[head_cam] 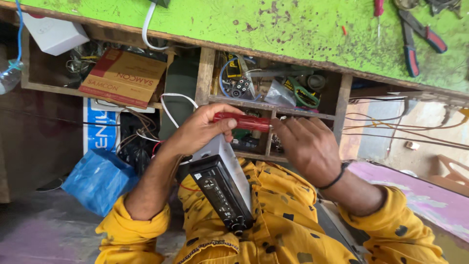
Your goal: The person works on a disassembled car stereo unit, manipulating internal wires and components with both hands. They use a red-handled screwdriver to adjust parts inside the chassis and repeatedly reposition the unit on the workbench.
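Two hands over one car radio point(222, 188), black-faced, resting tilted on the lap against the yellow spotted shirt point(283, 220). Left hand point(198, 129) closed around the red handle of one screwdriver point(242, 121), thumb on top, just above the upper end of the radio. Right hand point(305, 146) beside the radio to the right, fingers bent, fingertips touching the far end of the red handle; shaft hidden, so how firmly held cannot be told. One black band on the right wrist.

Little free room above the radio: wooden shelf point(271, 105) just behind the hands, its front edge almost touching the knuckles, compartments packed with wires, small parts and one green-handled tool point(305, 95). Above the shelf, edge of the green bench top point(273, 24), worn and scratched, with one pair of red-and-blue pliers point(415, 41) far up and right of the radio. Up and left of the radio: one brown cardboard box point(124, 76), one white box point(53, 34), white cable point(168, 110) hanging down. Left of the radio, low: one blue plastic bag point(97, 178) on the floor. More open space right of the radio, over the purple surface point(430, 195).
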`<state>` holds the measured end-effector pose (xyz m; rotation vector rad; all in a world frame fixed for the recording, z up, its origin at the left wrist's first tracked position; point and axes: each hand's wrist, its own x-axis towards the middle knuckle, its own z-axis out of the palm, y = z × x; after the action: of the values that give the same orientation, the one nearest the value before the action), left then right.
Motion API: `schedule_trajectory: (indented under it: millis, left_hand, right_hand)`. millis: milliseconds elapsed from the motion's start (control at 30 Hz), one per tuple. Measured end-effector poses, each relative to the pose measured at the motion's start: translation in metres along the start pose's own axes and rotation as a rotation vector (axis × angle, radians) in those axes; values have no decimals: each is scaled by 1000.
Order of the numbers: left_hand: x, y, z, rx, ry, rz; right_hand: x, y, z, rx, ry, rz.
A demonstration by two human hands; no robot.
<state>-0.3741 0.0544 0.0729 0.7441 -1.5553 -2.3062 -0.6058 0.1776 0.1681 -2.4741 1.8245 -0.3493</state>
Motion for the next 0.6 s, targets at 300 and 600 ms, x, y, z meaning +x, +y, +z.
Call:
schedule_trajectory:
  millis: [300,600]
  left_hand:
    - [-14,-4,-14,-92,79,137]
    - [-80,-32,23,-111,373,376]
  right_hand:
    - [29,-21,14,324,14,242]
    - [-78,-7,-13,1119,685,499]
